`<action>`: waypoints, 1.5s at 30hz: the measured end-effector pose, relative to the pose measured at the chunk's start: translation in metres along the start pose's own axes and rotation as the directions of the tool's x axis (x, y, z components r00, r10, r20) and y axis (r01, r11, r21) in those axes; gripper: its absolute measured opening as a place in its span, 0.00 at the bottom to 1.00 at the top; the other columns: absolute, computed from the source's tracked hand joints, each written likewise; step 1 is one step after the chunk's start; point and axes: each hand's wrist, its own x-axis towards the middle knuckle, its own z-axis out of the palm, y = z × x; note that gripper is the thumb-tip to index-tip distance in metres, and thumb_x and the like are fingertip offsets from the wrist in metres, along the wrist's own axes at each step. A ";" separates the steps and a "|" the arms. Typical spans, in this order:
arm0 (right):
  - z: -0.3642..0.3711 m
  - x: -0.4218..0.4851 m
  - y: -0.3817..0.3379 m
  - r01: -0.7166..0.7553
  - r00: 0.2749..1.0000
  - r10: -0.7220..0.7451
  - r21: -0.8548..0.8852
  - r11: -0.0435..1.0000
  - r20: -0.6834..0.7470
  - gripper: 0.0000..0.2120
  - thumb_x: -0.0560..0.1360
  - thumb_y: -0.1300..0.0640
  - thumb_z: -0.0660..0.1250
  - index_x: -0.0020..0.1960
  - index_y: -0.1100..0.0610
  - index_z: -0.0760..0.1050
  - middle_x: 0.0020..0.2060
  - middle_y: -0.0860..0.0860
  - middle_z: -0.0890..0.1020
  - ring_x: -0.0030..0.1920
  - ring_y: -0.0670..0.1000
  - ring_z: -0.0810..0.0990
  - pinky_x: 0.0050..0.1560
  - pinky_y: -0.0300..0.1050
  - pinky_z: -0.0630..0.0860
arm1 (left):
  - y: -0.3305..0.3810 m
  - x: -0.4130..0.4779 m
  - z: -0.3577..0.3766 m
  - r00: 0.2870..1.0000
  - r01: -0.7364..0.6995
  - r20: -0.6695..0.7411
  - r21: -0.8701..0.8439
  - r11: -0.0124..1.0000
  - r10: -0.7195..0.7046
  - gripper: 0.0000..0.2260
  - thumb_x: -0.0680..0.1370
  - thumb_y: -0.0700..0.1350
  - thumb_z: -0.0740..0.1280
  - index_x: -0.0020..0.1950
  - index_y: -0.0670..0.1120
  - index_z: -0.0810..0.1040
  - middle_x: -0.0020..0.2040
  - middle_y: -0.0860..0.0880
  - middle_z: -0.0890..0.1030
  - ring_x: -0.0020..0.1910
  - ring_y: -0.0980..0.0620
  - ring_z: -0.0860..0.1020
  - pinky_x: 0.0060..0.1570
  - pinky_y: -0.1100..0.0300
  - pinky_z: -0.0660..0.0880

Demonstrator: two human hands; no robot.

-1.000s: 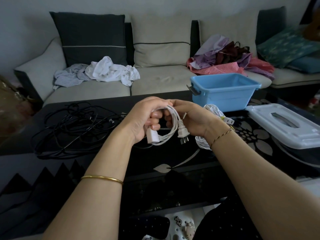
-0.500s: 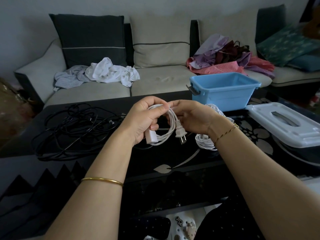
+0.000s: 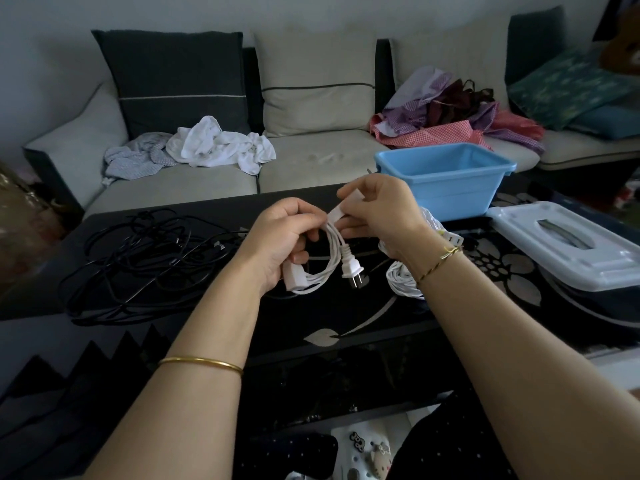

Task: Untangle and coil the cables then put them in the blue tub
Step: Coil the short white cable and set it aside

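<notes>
The left hand (image 3: 280,237) is gripping a coiled white cable (image 3: 325,268) just in front of the blue tub (image 3: 446,195), toward its left corner, with the fingers curled round the loops. The cable's plug (image 3: 351,270) is hanging down from the coil, prongs pointing at the table (image 3: 346,313), and its socket end (image 3: 294,277) is sticking out below the left palm. The right hand (image 3: 381,213) is pinching a short white strip (image 3: 341,211) at the top of the coil, between thumb and fingertips; it is possibly a tie or strap, though the view is too soft to say. The blue tub is sitting open on the far side of the table, behind the right hand. A second white cable (image 3: 401,277) is lying on the table in front of the tub, partly hidden under the right wrist. A tangle of black cables (image 3: 149,258) is sprawling well to the left of the tub. A white lid (image 3: 568,251) is resting just to the tub's right.
</notes>
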 end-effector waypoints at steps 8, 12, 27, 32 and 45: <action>0.018 -0.002 -0.004 0.131 0.969 -0.126 0.010 0.991 -0.211 0.05 0.73 0.71 0.66 0.45 0.63 0.73 0.37 0.64 0.82 0.34 0.60 0.83 0.34 0.54 0.82 | 0.003 0.005 0.010 0.975 -0.041 -0.220 -0.017 0.999 0.037 0.09 0.73 0.35 0.66 0.33 0.43 0.74 0.27 0.47 0.72 0.17 0.59 0.63 0.19 0.68 0.58; 0.023 -0.003 -0.005 0.150 0.964 -0.140 0.026 0.988 -0.224 0.07 0.73 0.71 0.65 0.40 0.61 0.72 0.37 0.65 0.82 0.34 0.61 0.83 0.37 0.57 0.82 | 0.002 0.006 0.012 0.954 -0.073 -0.295 -0.032 0.997 0.061 0.10 0.73 0.34 0.66 0.32 0.43 0.74 0.27 0.47 0.71 0.17 0.59 0.64 0.19 0.69 0.59; 0.033 -0.011 -0.002 0.251 0.935 -0.261 -0.074 0.965 -0.242 0.13 0.72 0.70 0.65 0.35 0.54 0.69 0.27 0.52 0.80 0.32 0.60 0.82 0.37 0.60 0.80 | 0.005 0.007 0.008 0.943 -0.046 -0.333 -0.080 0.996 0.016 0.12 0.72 0.32 0.65 0.33 0.43 0.66 0.27 0.44 0.70 0.15 0.57 0.61 0.18 0.68 0.57; 0.040 -0.014 0.005 0.349 0.905 -0.386 -0.207 0.914 -0.179 0.07 0.68 0.66 0.70 0.35 0.56 0.74 0.31 0.51 0.81 0.36 0.56 0.81 0.40 0.58 0.79 | 0.003 0.009 0.006 0.935 -0.043 -0.353 -0.160 0.986 -0.016 0.11 0.73 0.31 0.62 0.35 0.43 0.65 0.27 0.44 0.69 0.15 0.57 0.61 0.18 0.69 0.57; 0.035 -0.017 0.004 0.487 0.859 -0.510 -0.365 0.793 0.039 0.03 0.70 0.61 0.72 0.39 0.55 0.78 0.36 0.46 0.83 0.39 0.47 0.81 0.44 0.51 0.78 | 0.005 0.007 -0.003 0.948 0.131 -0.154 -0.609 0.782 -0.278 0.11 0.78 0.34 0.59 0.35 0.40 0.70 0.19 0.49 0.68 0.13 0.58 0.59 0.15 0.69 0.57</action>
